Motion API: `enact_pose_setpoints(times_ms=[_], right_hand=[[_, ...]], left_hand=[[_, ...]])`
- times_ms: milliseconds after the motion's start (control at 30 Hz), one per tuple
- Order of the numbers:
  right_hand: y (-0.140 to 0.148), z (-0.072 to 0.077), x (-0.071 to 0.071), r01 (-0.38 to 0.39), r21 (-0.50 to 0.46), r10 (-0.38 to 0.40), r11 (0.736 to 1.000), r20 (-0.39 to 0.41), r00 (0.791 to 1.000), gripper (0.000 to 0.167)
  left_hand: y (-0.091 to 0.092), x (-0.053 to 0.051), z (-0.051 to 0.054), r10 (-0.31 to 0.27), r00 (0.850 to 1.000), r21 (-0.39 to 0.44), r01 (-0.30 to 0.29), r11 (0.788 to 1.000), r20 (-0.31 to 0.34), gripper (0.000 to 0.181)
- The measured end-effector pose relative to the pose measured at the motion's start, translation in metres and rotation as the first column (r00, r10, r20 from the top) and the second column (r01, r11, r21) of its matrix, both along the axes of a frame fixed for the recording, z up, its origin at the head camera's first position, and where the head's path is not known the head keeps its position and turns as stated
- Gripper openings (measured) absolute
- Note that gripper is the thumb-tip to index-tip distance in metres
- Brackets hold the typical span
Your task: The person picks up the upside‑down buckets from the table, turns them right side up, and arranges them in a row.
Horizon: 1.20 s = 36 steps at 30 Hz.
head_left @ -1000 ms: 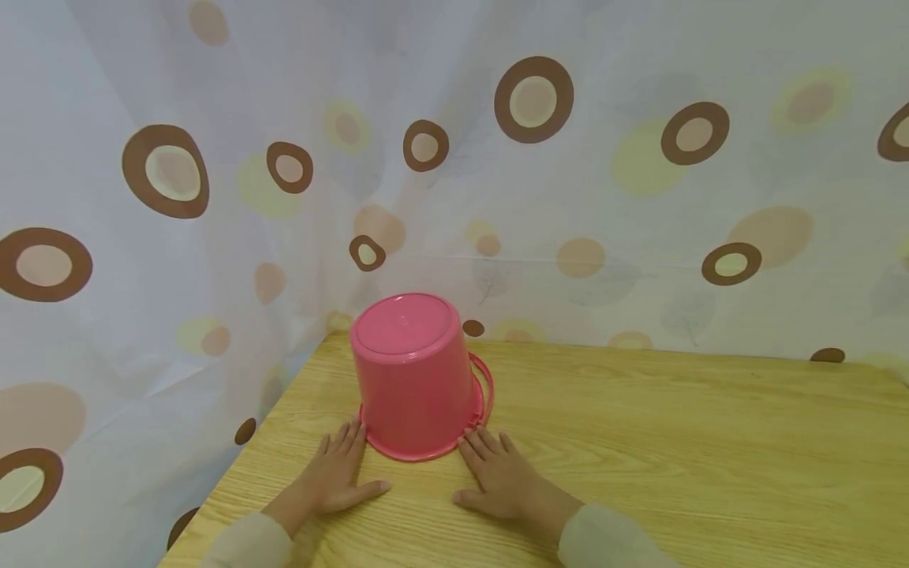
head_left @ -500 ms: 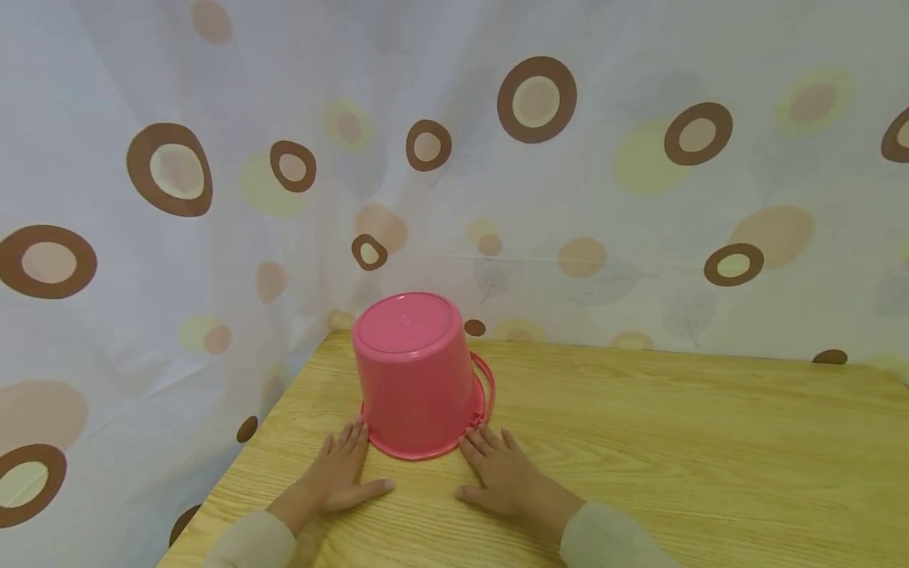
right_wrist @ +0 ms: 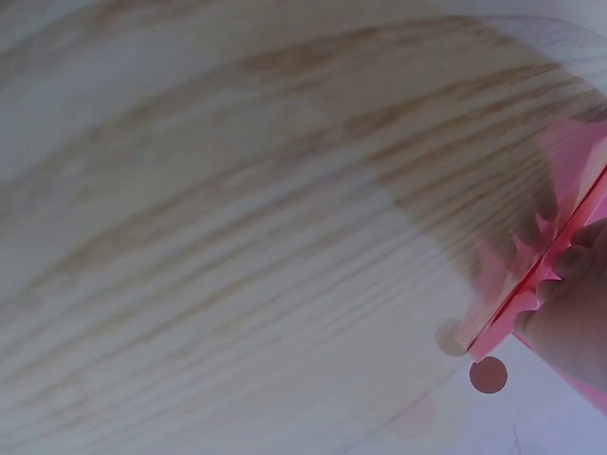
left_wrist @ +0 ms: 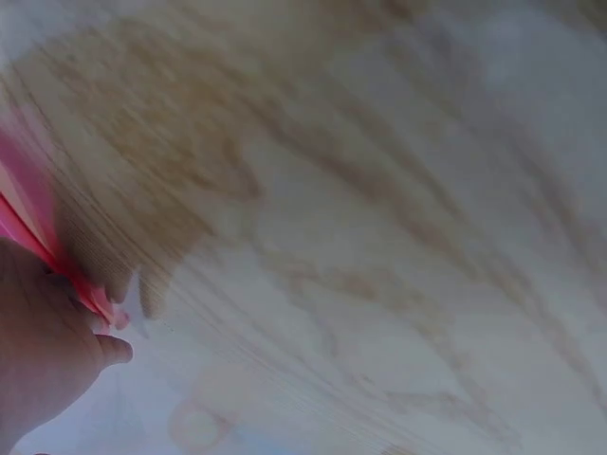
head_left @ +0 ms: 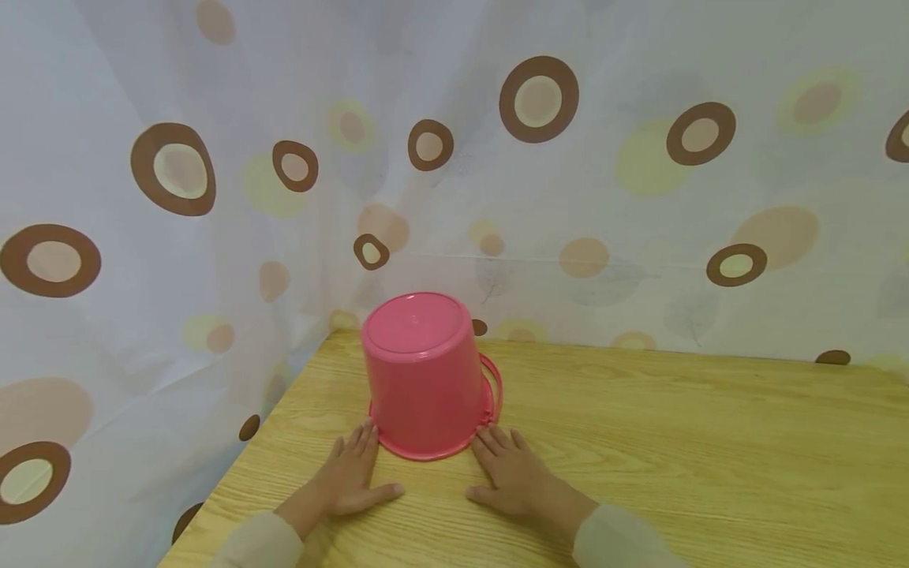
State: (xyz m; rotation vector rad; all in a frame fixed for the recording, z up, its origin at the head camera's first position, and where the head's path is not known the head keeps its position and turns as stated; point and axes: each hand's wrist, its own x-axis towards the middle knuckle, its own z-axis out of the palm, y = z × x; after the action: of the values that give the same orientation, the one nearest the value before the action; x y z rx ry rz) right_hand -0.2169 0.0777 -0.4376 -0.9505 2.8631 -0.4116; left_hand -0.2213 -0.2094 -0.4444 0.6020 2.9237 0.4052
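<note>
A pink bucket (head_left: pixel 426 394) stands upside down on the wooden table, its round base facing up. Its pink handle (head_left: pixel 499 386) sticks out on the right, low near the rim. My left hand (head_left: pixel 348 477) lies with straight fingers on the tabletop, fingertips touching the rim at its left front. On the other side my right hand (head_left: pixel 514 477) has its straight fingertips against the rim at the right front. Both thumbs point inward, apart from the bucket. In the left wrist view part of the bucket (left_wrist: pixel 28 190) shows at the left edge. What lies beneath the bucket is hidden.
The wooden table (head_left: pixel 682 457) stretches far to the right, and its left edge runs close by my left arm. Behind and to the left hangs a pale curtain (head_left: pixel 582 197) with brown and yellow circles.
The bucket has shifted slightly to the right in the head view, and both hands have moved along with it, still touching its rim. The camera view has also drifted a little.
</note>
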Motion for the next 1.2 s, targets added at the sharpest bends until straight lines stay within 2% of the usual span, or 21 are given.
enact_pose_setpoints(times_ms=[167, 333, 600, 1200], right_hand=[[0.006, 0.001, 0.001, -0.006, -0.026, 0.006, 1.0, 0.008, 1.0, 0.078], [0.012, 0.002, 0.002, -0.001, 0.007, 0.001, 1.0, -0.014, 1.0, 0.078], [0.017, 0.001, 0.005, -0.023, 0.009, 0.023, 1.0, -0.047, 0.999, 0.077], [0.028, 0.001, 0.008, -0.013, -0.015, 0.012, 1.0, -0.07, 0.997, 0.072]], left_hand=[[0.005, 0.002, -0.001, -0.024, 1.0, -0.02, 0.023, 1.0, -0.011, 0.1], [0.009, 0.002, -0.004, -0.025, 0.999, -0.029, 0.025, 0.999, -0.02, 0.102], [0.012, 0.005, -0.002, -0.032, 0.999, -0.011, 0.032, 0.999, -0.008, 0.102], [0.02, 0.007, 0.0, -0.051, 0.998, -0.007, 0.052, 0.999, 0.041, 0.102]])
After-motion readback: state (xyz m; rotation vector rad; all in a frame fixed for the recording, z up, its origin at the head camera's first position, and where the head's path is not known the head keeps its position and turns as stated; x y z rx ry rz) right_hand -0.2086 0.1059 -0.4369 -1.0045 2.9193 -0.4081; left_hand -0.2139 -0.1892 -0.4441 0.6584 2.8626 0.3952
